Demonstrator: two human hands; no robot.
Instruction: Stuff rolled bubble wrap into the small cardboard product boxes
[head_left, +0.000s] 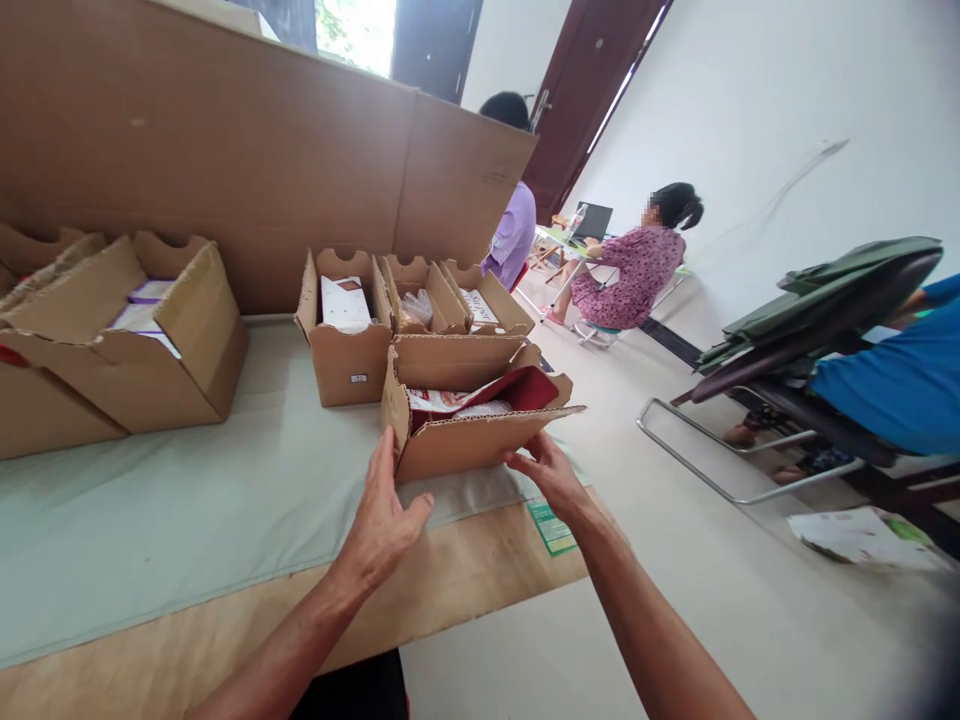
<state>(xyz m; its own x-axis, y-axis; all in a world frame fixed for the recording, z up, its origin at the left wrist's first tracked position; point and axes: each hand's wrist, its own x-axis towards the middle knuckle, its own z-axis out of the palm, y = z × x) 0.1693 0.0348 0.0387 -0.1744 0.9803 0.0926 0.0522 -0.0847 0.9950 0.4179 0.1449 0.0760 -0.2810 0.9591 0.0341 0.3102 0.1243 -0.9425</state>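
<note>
An open-topped cardboard box (469, 445) stands near the cloth's front right corner. In it are a dark red packet (525, 390) and a white printed packet (442, 400). My left hand (390, 520) is at the box's left end, with the fingers stretched along its edge and the thumb spread away. At the lower right corner is my right hand (551, 475), thumb apart from the fingers, whose tips are partly hidden by the box. Both hands look open around the box; how firmly they press on it, I cannot tell.
Behind stand a box with a white carton (345, 305) and two smaller boxes (424, 295). More boxes (172, 340) are at left. A tall cardboard panel (262, 160) edges the table (300, 620). Seated people (637, 265) and a folding chair (795, 320) are beyond.
</note>
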